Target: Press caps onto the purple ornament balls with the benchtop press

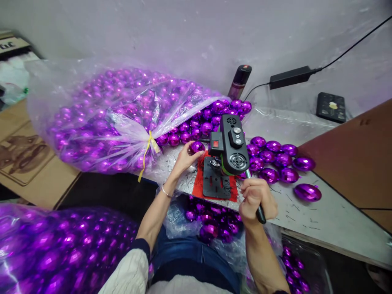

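A small black press machine point(230, 149) stands on a black base plate over a red mat point(199, 183) near the table's front edge. My left hand point(185, 157) pinches a shiny purple faceted egg-shaped ornament point(197, 146) just left of the machine head. My right hand point(256, 197) is wrapped round the machine's black lever handle point(261, 214), down at the front right of the machine. More loose purple ornaments point(277, 163) lie on the table right of the machine and behind it.
A big clear plastic bag full of purple ornaments point(101, 118), tied with yellow string, lies at the left. Another bag point(45, 249) fills the lower left, and one hangs below the table edge point(211, 224). A spray can point(239, 81), power adapter point(290, 76) and black box point(331, 107) stand behind.
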Demonstrator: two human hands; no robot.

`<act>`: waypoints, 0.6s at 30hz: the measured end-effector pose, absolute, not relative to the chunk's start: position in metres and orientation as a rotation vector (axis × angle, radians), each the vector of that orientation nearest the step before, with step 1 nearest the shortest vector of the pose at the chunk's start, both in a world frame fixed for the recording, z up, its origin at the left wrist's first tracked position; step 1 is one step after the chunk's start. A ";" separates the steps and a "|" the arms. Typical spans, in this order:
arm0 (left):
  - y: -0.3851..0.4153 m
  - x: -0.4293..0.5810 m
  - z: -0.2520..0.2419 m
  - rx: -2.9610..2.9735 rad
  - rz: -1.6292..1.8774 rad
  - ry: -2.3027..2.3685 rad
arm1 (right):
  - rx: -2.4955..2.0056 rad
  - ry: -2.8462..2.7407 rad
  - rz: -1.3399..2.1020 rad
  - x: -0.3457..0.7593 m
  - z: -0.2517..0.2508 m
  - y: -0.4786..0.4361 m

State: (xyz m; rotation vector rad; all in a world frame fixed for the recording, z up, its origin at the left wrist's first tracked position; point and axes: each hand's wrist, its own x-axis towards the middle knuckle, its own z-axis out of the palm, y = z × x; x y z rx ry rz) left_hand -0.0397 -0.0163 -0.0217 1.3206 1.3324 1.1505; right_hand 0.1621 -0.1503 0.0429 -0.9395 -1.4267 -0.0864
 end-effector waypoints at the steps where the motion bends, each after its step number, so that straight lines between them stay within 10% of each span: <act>1: -0.029 -0.042 -0.022 1.275 1.150 1.261 | -0.957 -1.416 -0.079 0.161 0.046 -0.150; 18: -0.108 -0.006 -0.046 1.660 0.947 1.408 | -1.063 -1.364 -0.008 0.154 0.081 -0.151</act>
